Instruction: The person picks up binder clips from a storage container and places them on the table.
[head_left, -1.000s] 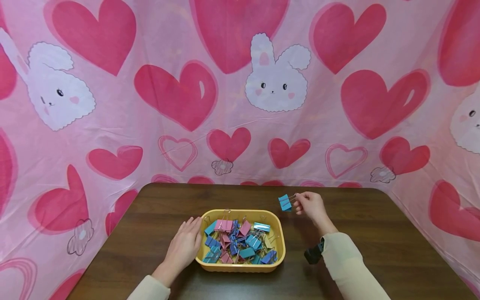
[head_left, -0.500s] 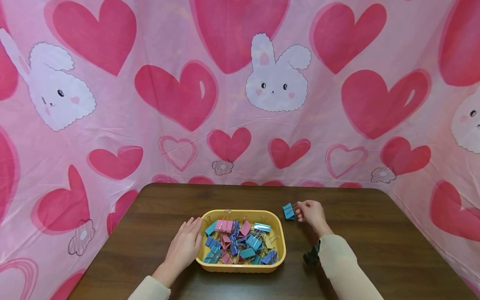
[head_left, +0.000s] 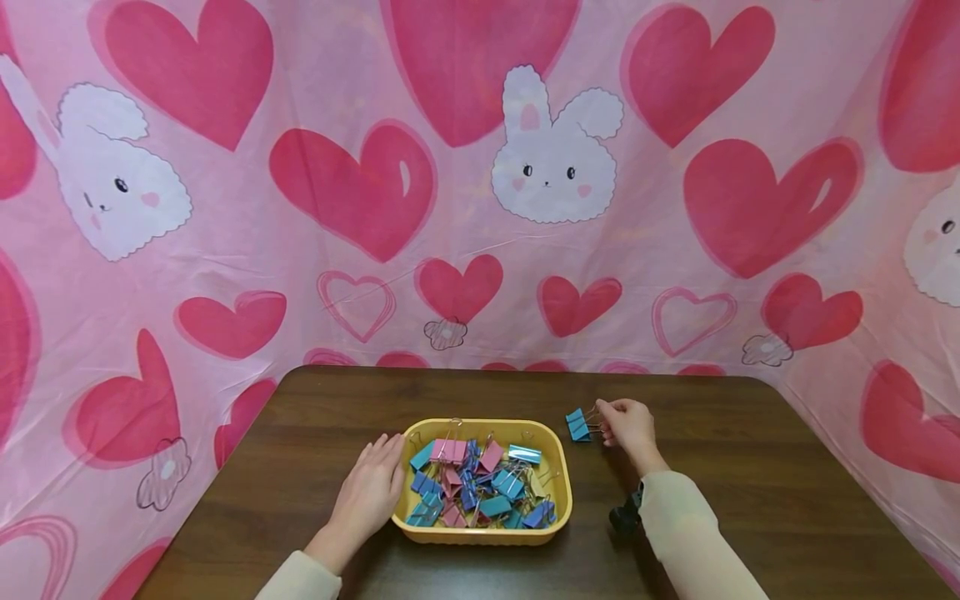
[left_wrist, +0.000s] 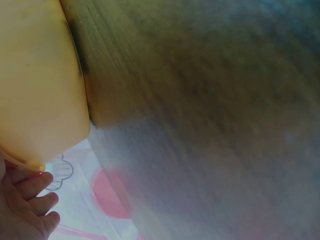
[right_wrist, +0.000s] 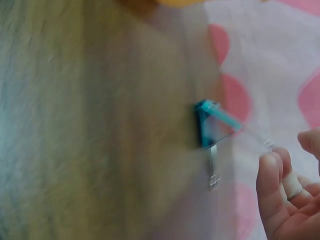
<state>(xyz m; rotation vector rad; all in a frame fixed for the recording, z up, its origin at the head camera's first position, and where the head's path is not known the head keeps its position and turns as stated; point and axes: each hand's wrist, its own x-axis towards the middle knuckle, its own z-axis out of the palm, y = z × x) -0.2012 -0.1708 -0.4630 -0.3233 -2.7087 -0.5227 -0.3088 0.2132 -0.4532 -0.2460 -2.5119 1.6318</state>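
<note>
Yellow tray (head_left: 480,537) of binder clips, with one blue clip (head_left: 577,425) set apart and two hands.

Tray: holds jumbled pink, blue, teal and yellow clips (head_left: 449,452), wire handles at mixed angles; stands on a dark wood-grain table (head_left: 750,467). Blue clip: on the table, right of the tray near its far right corner, one handle raised. Right hand (head_left: 630,429): right of the tray, thumb and fingers parted at the raised handle's end; contact cannot be told. Left hand (head_left: 367,483): fingers extended, resting against the tray's left rim. Behind the tray, past the table: pink cloth (head_left: 450,208), hearts and rabbits.
</note>
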